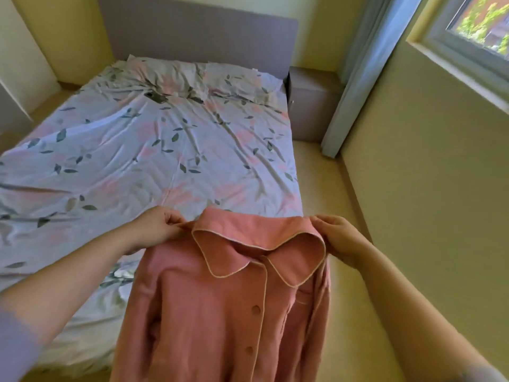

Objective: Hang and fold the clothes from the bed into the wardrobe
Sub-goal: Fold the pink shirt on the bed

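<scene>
A pink button-up shirt (220, 312) with a cream-piped collar hangs in front of me over the near right corner of the bed (137, 150). My left hand (158, 226) pinches its left shoulder beside the collar. My right hand (340, 238) grips the right shoulder. The shirt faces me, buttoned, with its lower part running out of view at the bottom. The bed carries a wrinkled floral sheet and no other clothes that I can see. The wardrobe is not in view.
A grey headboard (198, 34) stands at the far end of the bed, with a grey bedside unit (311, 103) to its right. A pale blue curtain (363, 73) and a window (479, 28) are on the right wall. A beige floor strip (344, 271) runs beside the bed.
</scene>
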Demonstrator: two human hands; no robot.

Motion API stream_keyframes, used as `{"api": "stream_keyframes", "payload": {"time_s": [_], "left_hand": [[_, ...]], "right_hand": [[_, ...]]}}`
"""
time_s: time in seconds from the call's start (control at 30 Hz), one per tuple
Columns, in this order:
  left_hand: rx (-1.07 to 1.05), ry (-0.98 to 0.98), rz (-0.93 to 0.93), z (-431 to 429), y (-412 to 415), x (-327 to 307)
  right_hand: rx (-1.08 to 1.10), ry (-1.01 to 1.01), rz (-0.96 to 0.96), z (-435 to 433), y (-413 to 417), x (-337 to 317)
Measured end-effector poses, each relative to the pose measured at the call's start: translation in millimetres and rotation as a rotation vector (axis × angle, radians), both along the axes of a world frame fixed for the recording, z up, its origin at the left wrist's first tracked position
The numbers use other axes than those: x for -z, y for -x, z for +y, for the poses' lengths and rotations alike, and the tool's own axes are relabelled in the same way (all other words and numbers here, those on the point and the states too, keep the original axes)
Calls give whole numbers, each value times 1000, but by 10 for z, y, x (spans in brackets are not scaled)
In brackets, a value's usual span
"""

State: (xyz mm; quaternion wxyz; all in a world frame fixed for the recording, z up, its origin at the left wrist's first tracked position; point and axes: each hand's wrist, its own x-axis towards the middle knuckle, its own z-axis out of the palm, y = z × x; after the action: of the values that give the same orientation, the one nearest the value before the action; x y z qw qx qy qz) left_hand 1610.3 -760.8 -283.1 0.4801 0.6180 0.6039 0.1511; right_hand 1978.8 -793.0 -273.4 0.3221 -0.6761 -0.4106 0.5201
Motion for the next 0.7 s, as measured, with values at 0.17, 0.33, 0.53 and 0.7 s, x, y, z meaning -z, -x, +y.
{"api": "stream_keyframes", "payload": {"time_s": [0.17,0.33,0.53,0.7], "left_hand": [[-313,-205,265,1163,-172,1283],[-388,-290,322,2175,-256,2638],[-352,-277,398,2650,-148,4010],[-269,-263,460,2742,-208,4602]], "right_hand": [[66,-67,-139,1295,107,1342],[212,-129,-320,2334,430,2688],[314,-106,-435,2739,518,4106],[286,-64,-474,2822,453,4651]]}}
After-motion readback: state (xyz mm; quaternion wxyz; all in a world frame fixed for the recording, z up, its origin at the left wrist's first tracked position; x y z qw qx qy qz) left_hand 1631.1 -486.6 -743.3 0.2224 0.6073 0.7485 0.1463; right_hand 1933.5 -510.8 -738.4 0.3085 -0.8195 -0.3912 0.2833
